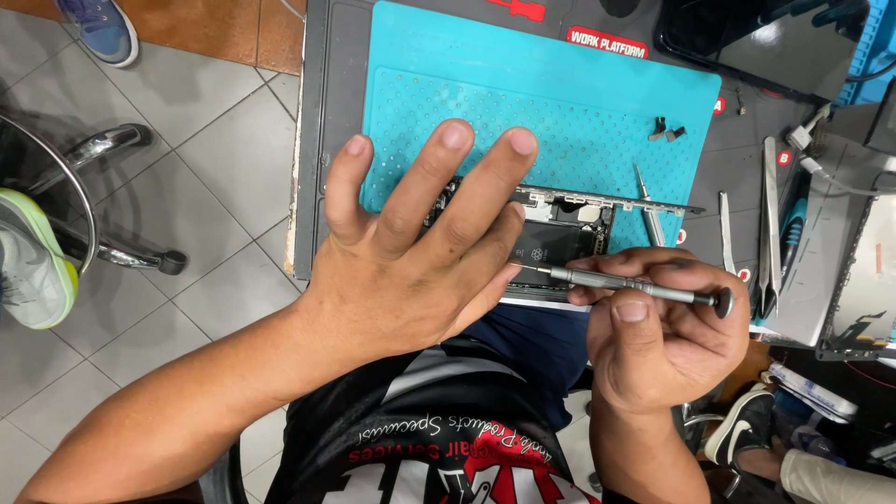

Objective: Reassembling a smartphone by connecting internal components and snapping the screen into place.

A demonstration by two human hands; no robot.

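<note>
Both hands over an opened phone at mid-frame.

Left hand [411, 252], fingers spread and gripping nothing, presses flat on the opened phone [560, 245], seemingly to steady it on the teal mat [523, 103]; right hand [653, 327] pinches a precision screwdriver [625, 283], tip at the phone's lower edge. Tweezers [770, 224] lie right.

- Left hand [425, 247] lies spread over the opened phone [560, 245] on the teal mat [560, 103].
- Right hand [667, 322] pinches a slim screwdriver [625, 283], tip beside the left fingers.
</note>
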